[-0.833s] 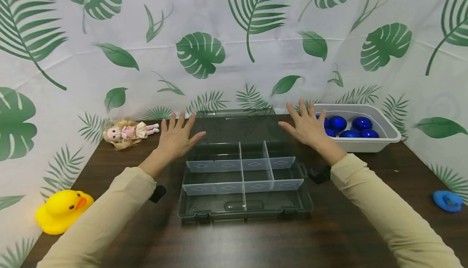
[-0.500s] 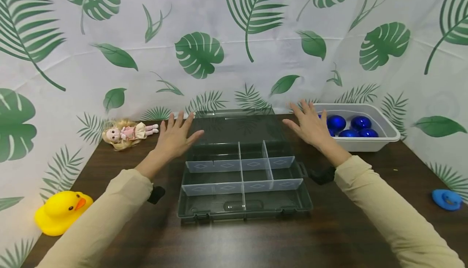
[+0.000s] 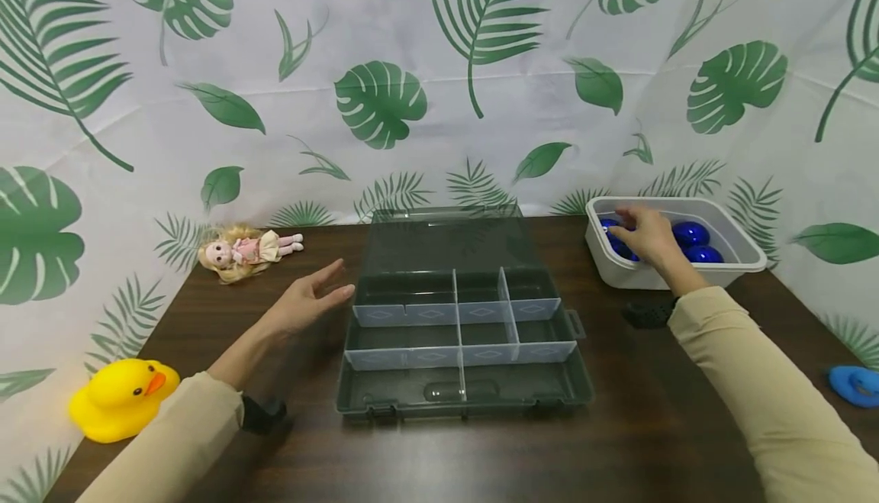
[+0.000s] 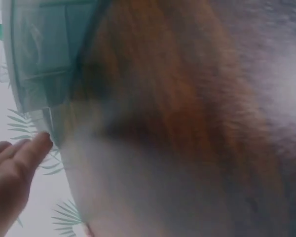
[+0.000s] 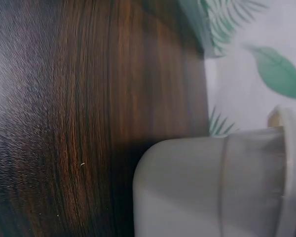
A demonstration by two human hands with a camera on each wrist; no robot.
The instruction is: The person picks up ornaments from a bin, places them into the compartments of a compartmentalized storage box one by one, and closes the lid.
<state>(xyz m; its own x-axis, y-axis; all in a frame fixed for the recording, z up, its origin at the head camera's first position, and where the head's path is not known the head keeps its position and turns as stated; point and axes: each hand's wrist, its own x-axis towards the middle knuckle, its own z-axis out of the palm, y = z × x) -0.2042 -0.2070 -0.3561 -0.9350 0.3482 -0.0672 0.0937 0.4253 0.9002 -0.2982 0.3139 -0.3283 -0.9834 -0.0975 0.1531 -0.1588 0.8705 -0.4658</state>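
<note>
Backdrop: leaf-printed cloth (image 3: 302,125) hung behind and at both sides. Beneath it, a dark wood-grain worktop (image 3: 645,419) is seen. A smoky see-through box (image 3: 460,411) is set at mid-worktop, probably so that it can be reached from either side; its lid (image 3: 446,240) is laid back toward the cloth, and its compartments are left exposed between pale dividers (image 3: 426,356). A light grey tub (image 3: 621,278) is placed at far right, near the cloth and apart from the box, presumably within easy reach. A yellow duck (image 3: 123,404) and a doll (image 3: 250,251), the latter on its back, are kept at left, seemingly out of the way. Hands are held well apart: the left hand (image 3: 302,304), fingers extended, is poised just beside the box's left edge, contact undetermined; the right hand (image 3: 645,236) is lowered into the tub, fingers bent over the blue balls (image 3: 690,234) contained there; whether one is gripped cannot be told. A small blue toy (image 3: 858,386) is noted at the right edge, partly cut off.
</note>
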